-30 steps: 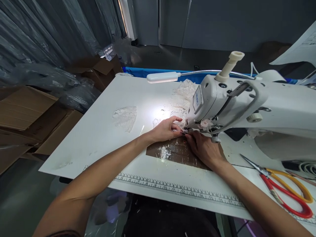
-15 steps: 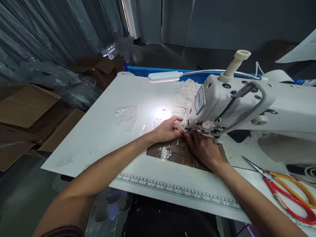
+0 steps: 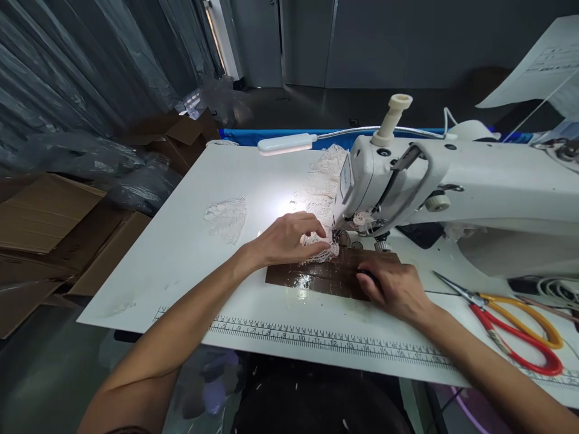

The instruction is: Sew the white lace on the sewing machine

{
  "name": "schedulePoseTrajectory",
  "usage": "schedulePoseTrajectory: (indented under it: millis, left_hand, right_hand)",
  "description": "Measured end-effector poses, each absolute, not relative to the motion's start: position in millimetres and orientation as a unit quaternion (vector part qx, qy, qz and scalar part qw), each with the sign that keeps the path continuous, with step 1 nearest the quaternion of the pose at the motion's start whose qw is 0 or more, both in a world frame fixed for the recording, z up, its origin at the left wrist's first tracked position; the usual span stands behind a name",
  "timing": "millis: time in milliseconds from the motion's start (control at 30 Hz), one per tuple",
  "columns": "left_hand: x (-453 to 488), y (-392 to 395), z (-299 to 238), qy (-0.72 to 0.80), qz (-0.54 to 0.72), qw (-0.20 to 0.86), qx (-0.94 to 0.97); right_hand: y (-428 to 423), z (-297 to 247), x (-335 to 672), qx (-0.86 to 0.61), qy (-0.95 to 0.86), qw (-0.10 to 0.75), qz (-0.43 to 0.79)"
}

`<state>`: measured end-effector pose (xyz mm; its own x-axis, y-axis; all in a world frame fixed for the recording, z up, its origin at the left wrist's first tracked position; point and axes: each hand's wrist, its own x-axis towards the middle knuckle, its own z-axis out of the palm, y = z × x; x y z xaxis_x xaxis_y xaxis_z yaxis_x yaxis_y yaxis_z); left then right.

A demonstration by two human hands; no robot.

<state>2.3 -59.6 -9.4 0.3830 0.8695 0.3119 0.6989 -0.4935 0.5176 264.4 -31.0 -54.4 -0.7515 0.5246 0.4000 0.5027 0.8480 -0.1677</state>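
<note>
Now, left hand (image 3: 283,238): fingers curled, pinching white lace (image 3: 322,253) at the needle of the sewing machine (image 3: 407,181).
Right hand (image 3: 394,288): flat, holding nothing, on the brown taped patch (image 3: 316,277).
Surroundings: scissors (image 3: 515,325) lie right; lamp (image 3: 286,143) lights the white table (image 3: 181,241).

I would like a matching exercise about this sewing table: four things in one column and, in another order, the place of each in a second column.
Things:
1. scissors
2. lace piece
3. printed ruler
4. lamp head

Places:
A. along the near edge of the table
B. under the left hand, beside the needle
C. above the far side of the table, on a bendable neck
D. right of the right hand, on the table

Pairs: 1-D, 2-B, 3-A, 4-C
</note>
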Motion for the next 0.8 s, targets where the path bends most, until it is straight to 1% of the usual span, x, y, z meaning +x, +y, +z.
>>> schedulePoseTrajectory:
  millis: [67, 167, 267, 367, 433, 567, 800]
  left_hand:
    - [6, -60, -12, 0.501, 0.282, 0.103, 0.812]
    - [16, -60, -25, 0.495, 0.263, 0.1, 0.822]
    - [23, -58, -37, 0.467, 0.243, 0.12, 0.842]
    - [22, -56, -40, 0.449, 0.229, 0.124, 0.855]
    - [21, -55, -40, 0.451, 0.228, 0.125, 0.854]
    - [23, -54, -41, 0.466, 0.247, 0.121, 0.841]
    - [23, -53, -44, 0.472, 0.3, 0.11, 0.821]
  right_hand:
    - [-23, -53, 276, -0.311, -0.923, 0.226, -0.007]
    - [-12, -48, 278, -0.35, -0.902, 0.252, -0.024]
    - [-7, -45, 265, -0.362, -0.892, 0.261, 0.07]
    - [-7, -46, 249, -0.395, -0.874, 0.223, 0.173]
    - [-7, -50, 241, -0.413, -0.863, 0.205, 0.209]
    - [-6, -60, 239, -0.446, -0.844, 0.204, 0.219]
    - [-9, -64, 244, -0.43, -0.846, 0.226, 0.221]
